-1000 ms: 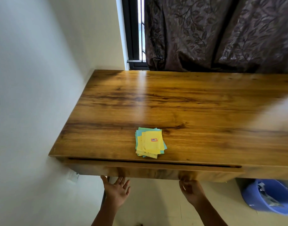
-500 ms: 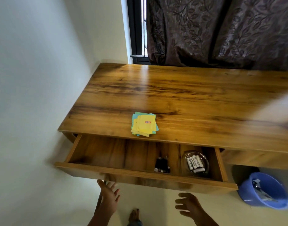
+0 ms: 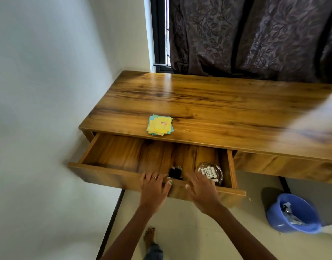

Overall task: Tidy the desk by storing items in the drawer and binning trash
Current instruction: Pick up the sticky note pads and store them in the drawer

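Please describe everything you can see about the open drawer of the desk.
The drawer looks like brown wood with dark grain, matching the desk. It is pulled far out from under the desk's left end, showing a shallow tray with low side walls and a plain front panel. Inside, near the front right, lie small black objects and a clear glass dish holding white batteries. The left hand and right hand reach over its front edge with fingers spread.

Bright daylight enters through window [image 3: 162,32] at top. Sheen streaks desk top [image 3: 208,102] below it. Wall [image 3: 39,109] at left smeared by blur. Wide-angle bending at edges. Pale blurred patch at right edge.
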The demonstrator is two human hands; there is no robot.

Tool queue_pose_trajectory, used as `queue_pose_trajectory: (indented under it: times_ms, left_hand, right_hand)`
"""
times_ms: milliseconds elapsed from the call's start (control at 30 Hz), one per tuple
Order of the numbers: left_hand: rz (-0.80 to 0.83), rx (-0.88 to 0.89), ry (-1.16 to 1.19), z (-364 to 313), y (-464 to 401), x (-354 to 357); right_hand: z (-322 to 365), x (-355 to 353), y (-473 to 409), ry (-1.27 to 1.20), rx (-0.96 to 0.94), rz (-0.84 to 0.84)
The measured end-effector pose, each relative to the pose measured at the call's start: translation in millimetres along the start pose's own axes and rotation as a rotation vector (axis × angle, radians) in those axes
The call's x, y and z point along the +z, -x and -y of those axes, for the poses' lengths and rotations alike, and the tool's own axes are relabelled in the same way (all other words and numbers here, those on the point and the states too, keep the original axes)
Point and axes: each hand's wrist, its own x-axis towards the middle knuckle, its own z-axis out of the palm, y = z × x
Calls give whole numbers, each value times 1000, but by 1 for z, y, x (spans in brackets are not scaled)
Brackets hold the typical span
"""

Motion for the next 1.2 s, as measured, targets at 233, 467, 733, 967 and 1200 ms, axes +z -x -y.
queue_pose_trajectory:
  times_ms: [233, 467, 733, 967, 1200]
  left_hand:
    - [113, -36, -37, -4, 11, -10]
    - [10, -49, -31, -4, 50, -5]
    - [54, -54, -39, -3, 66, -14]
    - [112, -88, -89, -5, 68, -26]
    - [299, -113, 18, 4, 44, -33]
  right_hand:
    - [-12, 10, 19, 101, -60, -87]
    - [-16, 20, 51, 21, -101, -97]
    - [-12, 13, 60, -33, -88, 13]
    - [-16, -3, 53, -140, -62, 258]
    - [-11, -39, 12, -233, -110, 696]
